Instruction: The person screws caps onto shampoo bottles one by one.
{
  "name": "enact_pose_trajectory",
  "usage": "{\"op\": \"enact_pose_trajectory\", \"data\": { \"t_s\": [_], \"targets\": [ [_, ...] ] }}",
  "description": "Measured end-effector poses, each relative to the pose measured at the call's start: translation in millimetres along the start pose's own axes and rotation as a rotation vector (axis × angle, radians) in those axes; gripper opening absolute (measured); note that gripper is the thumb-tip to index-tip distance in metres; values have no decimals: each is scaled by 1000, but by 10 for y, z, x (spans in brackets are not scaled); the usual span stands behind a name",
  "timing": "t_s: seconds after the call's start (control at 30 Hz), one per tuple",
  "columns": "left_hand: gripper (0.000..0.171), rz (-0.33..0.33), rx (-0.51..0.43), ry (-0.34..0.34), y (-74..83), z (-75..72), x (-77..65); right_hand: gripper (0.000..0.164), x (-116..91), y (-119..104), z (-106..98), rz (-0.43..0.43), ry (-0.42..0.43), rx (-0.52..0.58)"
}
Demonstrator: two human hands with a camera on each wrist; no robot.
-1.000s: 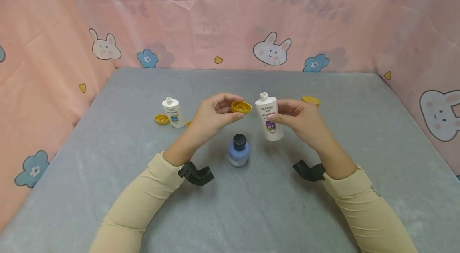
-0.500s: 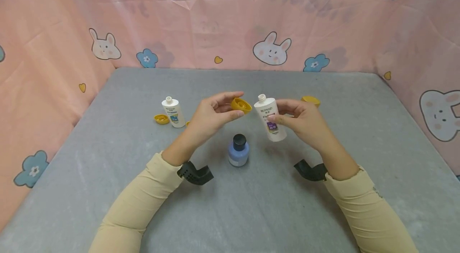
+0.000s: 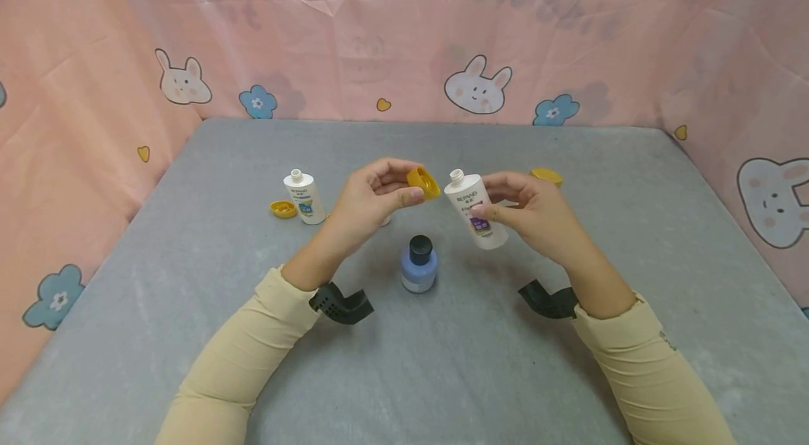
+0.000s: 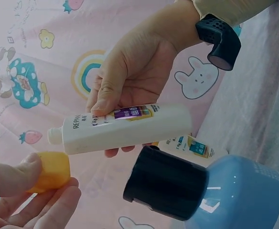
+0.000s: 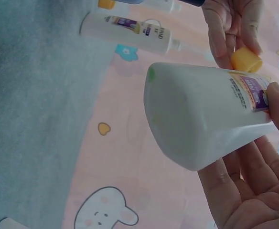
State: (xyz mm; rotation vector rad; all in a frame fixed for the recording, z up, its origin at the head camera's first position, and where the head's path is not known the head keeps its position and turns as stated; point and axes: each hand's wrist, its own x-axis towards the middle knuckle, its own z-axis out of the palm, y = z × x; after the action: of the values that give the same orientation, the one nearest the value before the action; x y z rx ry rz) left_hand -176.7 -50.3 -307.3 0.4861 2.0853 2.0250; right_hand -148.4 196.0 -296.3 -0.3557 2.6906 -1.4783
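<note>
My left hand point(image 3: 376, 196) pinches a yellow cap point(image 3: 423, 182) between thumb and fingers, its hollow side turned toward the bottle. Facing it, my right hand point(image 3: 534, 210) grips a white REPAND bottle point(image 3: 463, 191) with a purple label, raised and leaning left. The bottle's neck point(image 4: 55, 136) is bare, and a small gap parts it from the cap in the left wrist view. In the right wrist view, the bottle's base point(image 5: 177, 124) faces the camera. Below and between the hands stands a blue bottle point(image 3: 419, 269) with a black cap.
At the left stands a white uncapped bottle point(image 3: 305, 199) with a blue label, a yellow cap point(image 3: 283, 209) beside it. Another uncapped purple-label bottle point(image 5: 130, 31) is mostly hidden behind my left hand in the head view. A yellow top point(image 3: 546, 177) shows behind my right hand.
My left hand has turned the yellow cap from opening upward to facing the bottle. My right hand has tilted the white bottle's neck further left and slightly down.
</note>
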Motion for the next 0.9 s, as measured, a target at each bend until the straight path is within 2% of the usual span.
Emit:
{"op": "enact_pose_trajectory", "data": {
  "t_s": [0.23,0.37,0.5,0.73,0.9],
  "targets": [
    [38,24,15,-24,35,-15,-20,34,-27,-27,4,-29,5,-10],
    [38,29,-23,-27,47,-7,-22,34,-37,-30,13,-42,-14,-7],
    [34,29,-57,-11,40,-3,-18,35,-47,-39,18,-20,-42,7],
    [32,38,32,-4,45,-16,-24,36,-54,-44,33,-8,-63,-13],
    [33,35,48,-12,51,-17,-32,35,-53,-38,49,-27,-73,-18]
  ]
}}
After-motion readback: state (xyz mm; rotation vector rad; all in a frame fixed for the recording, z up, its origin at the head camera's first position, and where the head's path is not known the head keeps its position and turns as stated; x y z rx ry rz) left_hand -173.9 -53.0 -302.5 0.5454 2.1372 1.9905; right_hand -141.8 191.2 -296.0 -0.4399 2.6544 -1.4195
